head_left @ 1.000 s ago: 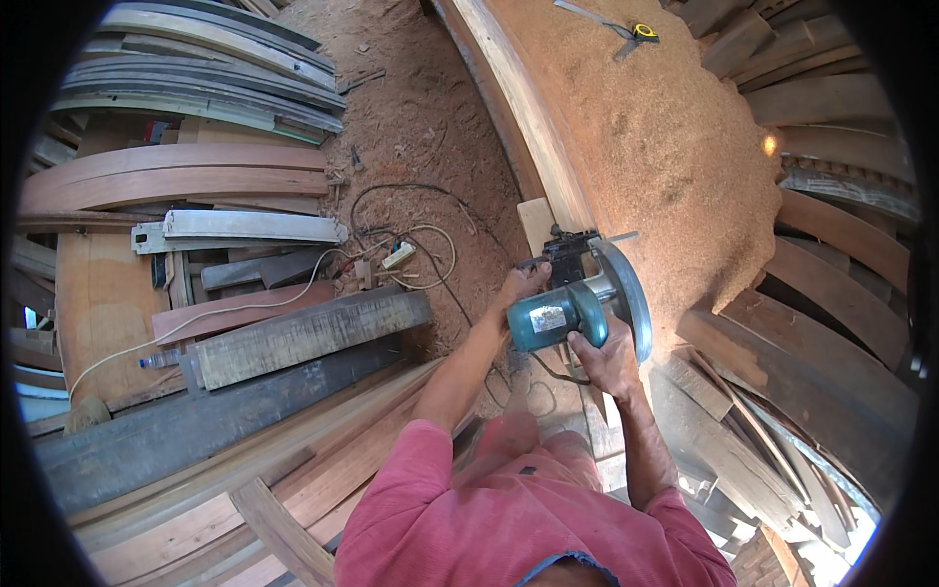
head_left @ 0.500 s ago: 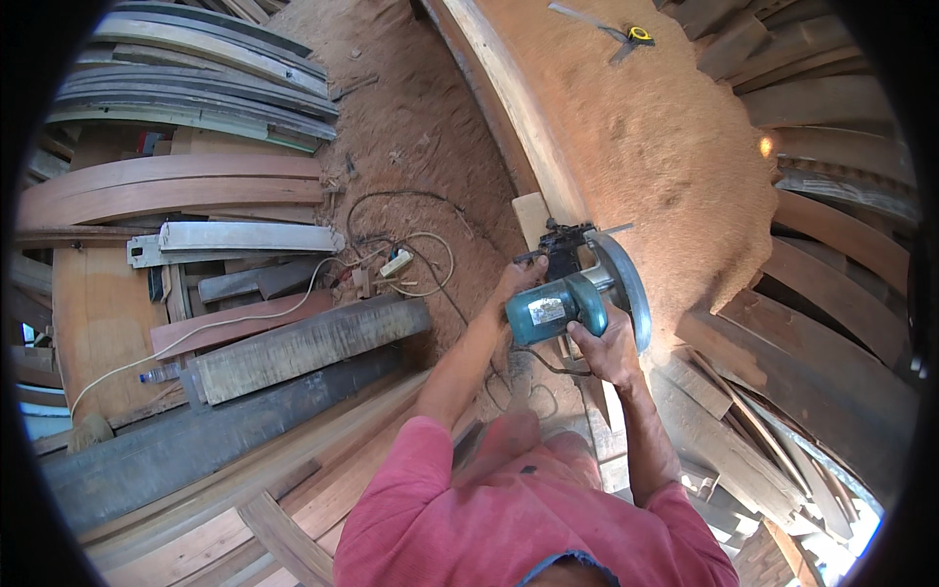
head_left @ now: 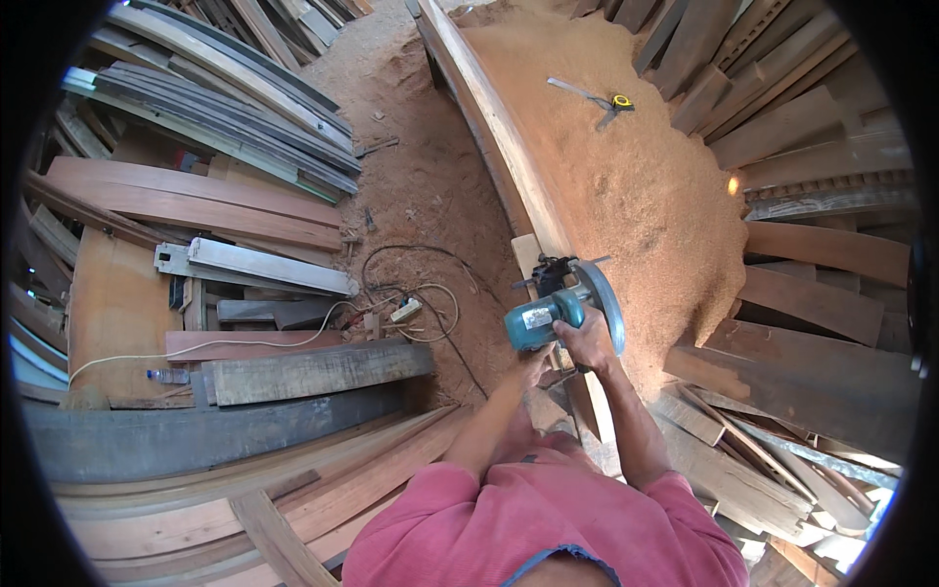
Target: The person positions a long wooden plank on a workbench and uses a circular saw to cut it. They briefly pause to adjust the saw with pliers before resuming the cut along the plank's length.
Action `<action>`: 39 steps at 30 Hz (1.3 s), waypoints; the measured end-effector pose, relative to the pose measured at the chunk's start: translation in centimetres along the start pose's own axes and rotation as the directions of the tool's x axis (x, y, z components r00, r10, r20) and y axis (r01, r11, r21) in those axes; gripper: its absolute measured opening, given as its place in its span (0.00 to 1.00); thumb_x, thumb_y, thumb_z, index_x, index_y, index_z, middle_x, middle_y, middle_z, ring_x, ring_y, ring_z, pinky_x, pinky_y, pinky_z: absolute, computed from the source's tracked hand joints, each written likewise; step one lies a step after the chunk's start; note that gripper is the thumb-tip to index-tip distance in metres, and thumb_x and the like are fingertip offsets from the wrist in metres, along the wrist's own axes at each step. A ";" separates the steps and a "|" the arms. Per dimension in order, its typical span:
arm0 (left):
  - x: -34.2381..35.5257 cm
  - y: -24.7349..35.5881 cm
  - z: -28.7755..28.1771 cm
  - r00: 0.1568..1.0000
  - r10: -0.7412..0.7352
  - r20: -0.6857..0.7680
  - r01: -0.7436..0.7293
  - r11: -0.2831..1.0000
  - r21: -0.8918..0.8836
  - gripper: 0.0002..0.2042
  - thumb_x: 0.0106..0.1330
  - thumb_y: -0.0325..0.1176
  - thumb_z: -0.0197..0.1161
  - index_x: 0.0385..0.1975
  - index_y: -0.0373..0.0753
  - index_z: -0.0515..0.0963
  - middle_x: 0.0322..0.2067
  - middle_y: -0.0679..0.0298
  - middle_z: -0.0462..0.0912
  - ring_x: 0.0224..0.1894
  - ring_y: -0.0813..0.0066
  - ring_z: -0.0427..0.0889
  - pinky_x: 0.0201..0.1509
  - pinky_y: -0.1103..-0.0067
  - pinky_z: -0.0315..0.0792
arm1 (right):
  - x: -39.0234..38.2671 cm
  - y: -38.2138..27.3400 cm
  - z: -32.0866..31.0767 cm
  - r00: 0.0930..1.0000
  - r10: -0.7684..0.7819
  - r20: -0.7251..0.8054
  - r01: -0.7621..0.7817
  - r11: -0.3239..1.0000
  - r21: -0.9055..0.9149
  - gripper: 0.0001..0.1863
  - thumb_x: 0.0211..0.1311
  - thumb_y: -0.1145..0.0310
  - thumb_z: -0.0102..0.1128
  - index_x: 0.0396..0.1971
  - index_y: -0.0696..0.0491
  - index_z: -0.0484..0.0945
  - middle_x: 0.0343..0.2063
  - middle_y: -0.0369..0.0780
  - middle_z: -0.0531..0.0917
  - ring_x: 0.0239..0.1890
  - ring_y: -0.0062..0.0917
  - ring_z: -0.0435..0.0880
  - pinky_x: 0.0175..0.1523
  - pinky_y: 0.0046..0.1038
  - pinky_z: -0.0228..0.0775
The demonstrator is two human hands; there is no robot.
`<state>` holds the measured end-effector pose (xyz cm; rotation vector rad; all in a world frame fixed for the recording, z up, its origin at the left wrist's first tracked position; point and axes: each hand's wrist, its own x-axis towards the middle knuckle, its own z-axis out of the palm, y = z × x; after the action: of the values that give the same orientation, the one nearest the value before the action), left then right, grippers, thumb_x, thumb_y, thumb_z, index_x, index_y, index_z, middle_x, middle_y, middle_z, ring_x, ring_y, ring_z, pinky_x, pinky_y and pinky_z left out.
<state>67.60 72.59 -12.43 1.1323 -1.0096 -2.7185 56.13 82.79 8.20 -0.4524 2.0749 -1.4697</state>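
Here, a broad tan sawdust heap (head_left: 655, 210) spreads beside a long pale wooden beam (head_left: 511, 147); at the beam's near end is a teal, grey-guarded circular saw (head_left: 535, 323); the right hand (head_left: 587, 340) grasps its handle (head_left: 568, 307); whether the left hand (head_left: 533, 363), partly hidden beside the saw, grips anything, I cannot tell.

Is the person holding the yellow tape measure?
No, the tape measure lies on the sawdust, and the right hand grips the teal power saw.
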 end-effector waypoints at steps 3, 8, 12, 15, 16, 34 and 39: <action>0.2 1.3 1.3 0.996 -0.026 -0.085 0.034 0.994 0.102 0.29 0.64 0.32 0.74 0.63 0.52 0.68 0.58 0.67 0.77 0.59 0.60 0.80 0.56 0.45 0.79 | 0.1 -0.1 -0.1 1.000 0.004 0.011 -0.004 1.000 -0.008 0.17 0.59 0.70 0.68 0.46 0.61 0.82 0.38 0.49 0.88 0.43 0.34 0.87 0.52 0.35 0.77; -0.7 2.3 4.2 0.985 -0.023 -0.171 0.059 0.977 0.207 0.30 0.64 0.35 0.75 0.64 0.51 0.67 0.61 0.66 0.76 0.60 0.63 0.78 0.54 0.49 0.80 | 0.6 0.4 -1.1 0.999 0.018 -0.031 -0.019 1.000 -0.020 0.17 0.59 0.71 0.68 0.47 0.61 0.82 0.41 0.50 0.88 0.45 0.35 0.87 0.54 0.35 0.77; 2.6 0.6 -0.4 0.991 0.014 -0.131 0.027 0.951 0.307 0.30 0.63 0.41 0.77 0.64 0.49 0.71 0.56 0.67 0.80 0.54 0.67 0.82 0.47 0.62 0.83 | 1.4 -0.1 0.2 1.000 0.018 0.012 -0.018 0.999 0.037 0.18 0.59 0.70 0.68 0.48 0.61 0.82 0.41 0.50 0.88 0.45 0.35 0.87 0.55 0.35 0.77; 2.4 0.4 0.4 0.997 0.052 -0.055 -0.036 0.967 0.253 0.29 0.63 0.41 0.76 0.62 0.46 0.73 0.56 0.66 0.80 0.56 0.68 0.80 0.51 0.66 0.81 | 1.9 0.2 -0.5 0.999 0.044 -0.016 -0.043 0.998 0.049 0.18 0.59 0.70 0.68 0.48 0.61 0.82 0.41 0.50 0.88 0.45 0.35 0.87 0.54 0.36 0.77; 2.3 0.4 0.7 0.995 0.086 -0.055 -0.072 0.972 0.224 0.28 0.63 0.41 0.76 0.62 0.46 0.73 0.56 0.66 0.80 0.57 0.69 0.79 0.52 0.67 0.80 | 2.1 0.4 -0.5 1.000 0.029 -0.013 -0.028 0.998 0.055 0.18 0.59 0.70 0.68 0.48 0.62 0.82 0.41 0.50 0.88 0.45 0.35 0.87 0.54 0.36 0.77; 5.3 4.3 0.5 0.993 0.110 -0.038 -0.099 0.969 0.226 0.33 0.63 0.40 0.76 0.65 0.50 0.66 0.58 0.65 0.76 0.58 0.64 0.80 0.50 0.63 0.83 | 7.1 -1.2 0.6 1.000 0.030 -0.003 -0.030 0.999 -0.025 0.17 0.61 0.72 0.66 0.49 0.61 0.81 0.35 0.40 0.86 0.38 0.24 0.82 0.47 0.31 0.76; 6.2 5.6 1.1 0.993 0.056 -0.108 -0.022 0.957 0.291 0.32 0.63 0.37 0.76 0.65 0.50 0.67 0.54 0.67 0.79 0.53 0.69 0.82 0.46 0.72 0.82 | 7.9 -2.2 0.9 0.999 0.050 0.009 -0.050 0.998 -0.026 0.17 0.61 0.72 0.66 0.50 0.60 0.81 0.37 0.41 0.86 0.40 0.24 0.83 0.50 0.31 0.76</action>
<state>61.16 67.14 -12.46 1.2750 -1.4296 -2.4983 50.30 76.91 8.07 -0.4138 2.0848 -1.4101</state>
